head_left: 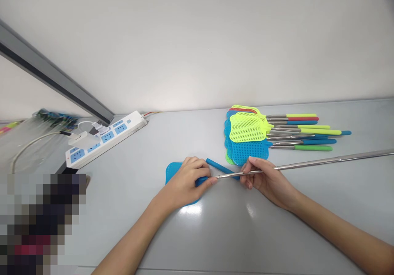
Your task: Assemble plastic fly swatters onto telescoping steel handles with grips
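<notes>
My left hand [187,180] presses down on a blue fly-swatter head [171,170] lying flat on the grey table [215,225], its fingertips pinching the head's neck. My right hand [261,178] grips a long extended silver telescopic rod [323,161] that runs from the swatter's neck out past the right edge of view. A loose blue handle sleeve [220,168] lies on the table between my two hands, just behind the rod.
A pile of finished swatters [249,137] in yellow, blue and red, with coloured handles pointing right, lies behind my right hand. A white power strip [106,137] with a plugged charger sits at the left. A clear bag [37,123] is at far left. White wall behind.
</notes>
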The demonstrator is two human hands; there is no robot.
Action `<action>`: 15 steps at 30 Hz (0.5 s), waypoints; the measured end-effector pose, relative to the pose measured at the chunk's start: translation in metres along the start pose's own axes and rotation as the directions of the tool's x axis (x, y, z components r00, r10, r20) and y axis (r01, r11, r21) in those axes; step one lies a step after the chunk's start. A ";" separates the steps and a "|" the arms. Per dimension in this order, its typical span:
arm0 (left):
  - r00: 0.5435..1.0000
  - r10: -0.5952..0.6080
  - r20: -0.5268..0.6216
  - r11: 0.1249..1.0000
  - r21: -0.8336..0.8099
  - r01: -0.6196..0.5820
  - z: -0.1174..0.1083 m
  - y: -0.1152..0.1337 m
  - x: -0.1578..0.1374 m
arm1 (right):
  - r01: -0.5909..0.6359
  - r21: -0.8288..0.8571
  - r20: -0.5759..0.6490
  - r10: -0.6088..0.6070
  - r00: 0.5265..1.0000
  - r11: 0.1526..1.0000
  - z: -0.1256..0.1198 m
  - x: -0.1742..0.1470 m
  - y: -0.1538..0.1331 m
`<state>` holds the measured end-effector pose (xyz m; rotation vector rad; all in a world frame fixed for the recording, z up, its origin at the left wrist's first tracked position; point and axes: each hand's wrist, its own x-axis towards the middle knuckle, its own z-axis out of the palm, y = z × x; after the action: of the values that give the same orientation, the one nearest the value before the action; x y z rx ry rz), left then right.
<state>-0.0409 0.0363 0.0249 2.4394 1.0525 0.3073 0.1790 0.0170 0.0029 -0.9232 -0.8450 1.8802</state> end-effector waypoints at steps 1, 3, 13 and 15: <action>1.000 -0.001 0.000 1.000 -0.001 0.001 0.000 0.000 0.000 | 0.003 0.000 0.000 -0.003 1.000 1.000 0.000 0.000 0.000; 1.000 -0.003 -0.001 1.000 -0.001 0.003 0.000 0.000 0.000 | 0.004 0.001 0.002 -0.004 1.000 1.000 0.000 0.000 0.000; 1.000 -0.019 0.019 1.000 0.014 0.019 0.000 0.001 0.000 | -0.026 0.011 0.003 0.026 1.000 1.000 0.000 0.000 -0.001; 1.000 -0.019 0.016 1.000 0.011 0.019 0.000 0.001 0.000 | -0.027 0.012 0.006 0.027 1.000 1.000 0.000 0.000 -0.001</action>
<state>-0.0406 0.0358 0.0254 2.4362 1.0723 0.2755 0.1798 0.0174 0.0034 -0.9270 -0.8274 1.9100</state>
